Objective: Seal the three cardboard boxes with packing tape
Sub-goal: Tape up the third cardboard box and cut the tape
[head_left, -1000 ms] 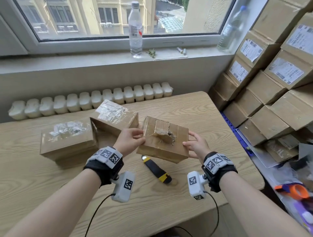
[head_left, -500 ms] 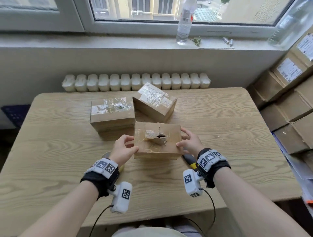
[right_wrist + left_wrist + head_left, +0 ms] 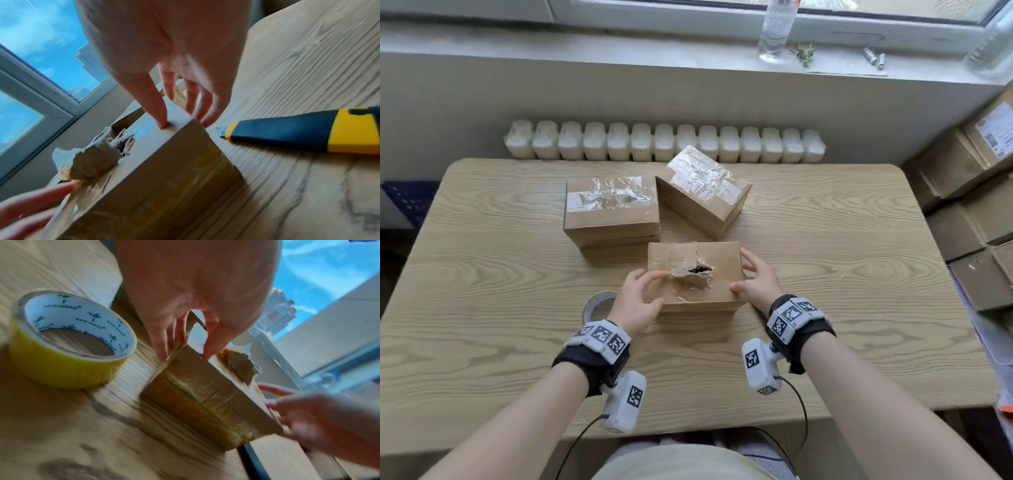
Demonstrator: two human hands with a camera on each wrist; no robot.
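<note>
1. The left hand [image 3: 637, 301] grips the left end of the torn box [image 3: 695, 274], thumb on the near top edge, fingers curled over the end.
2. The right hand [image 3: 756, 282] holds the box's right end the same way: thumb pressed on the top near the corner, fingers wrapped down the side wall.
3. That box sits flat on the table [image 3: 859, 274], nearest the person. It is plain brown cardboard, rectangular, with a ragged hole in the middle of its lid where the paper has ripped and curled up in rough flaps. Old glossy tape shows along its front face in the wrist views.
4. Just left of it, partly hidden behind the left wrist, lies the tape roll [image 3: 68, 339]: yellowish outside, a white printed core, resting flat on the wood.
5. On the right side of the box lies a utility knife [image 3: 304, 131], dark blue with yellow ends, its blade tip pointing at the box's corner.
6. Behind stand 2 more cardboard boxes, the left taped box [image 3: 611, 209] square to the table and the right taped box [image 3: 703, 190] turned at an angle, both topped with crinkled, shiny clear tape.
7. The table is pale wood-grain with rounded corners.
</note>
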